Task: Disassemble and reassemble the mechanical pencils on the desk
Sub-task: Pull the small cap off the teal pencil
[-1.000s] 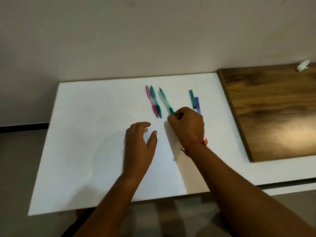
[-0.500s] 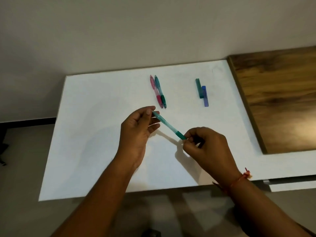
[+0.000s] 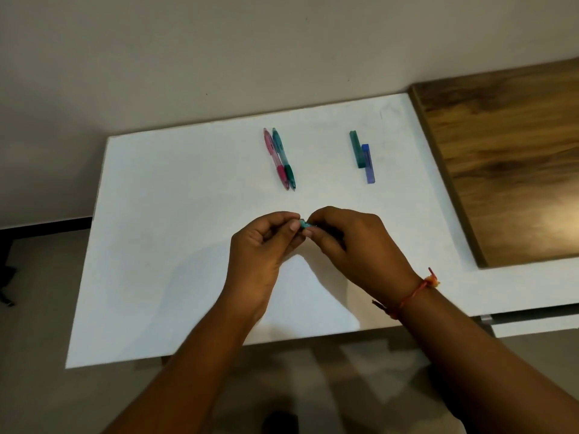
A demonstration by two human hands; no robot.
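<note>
Two hands, the left hand (image 3: 260, 245) and the right hand (image 3: 354, 245), now meet above the desk (image 3: 156, 245). Half a second ago they were apart, with the light teal pencil (image 3: 303, 224) stretched between them. Both sets of curled fingers (image 3: 316, 237) pinch it, so only a short piece shows. Two more lie touching on the desk, a pink pencil (image 3: 275, 158) and a dark teal pencil (image 3: 283, 158), with two cases to their right, a green case (image 3: 356, 148) and a blue case (image 3: 368, 164).
</note>
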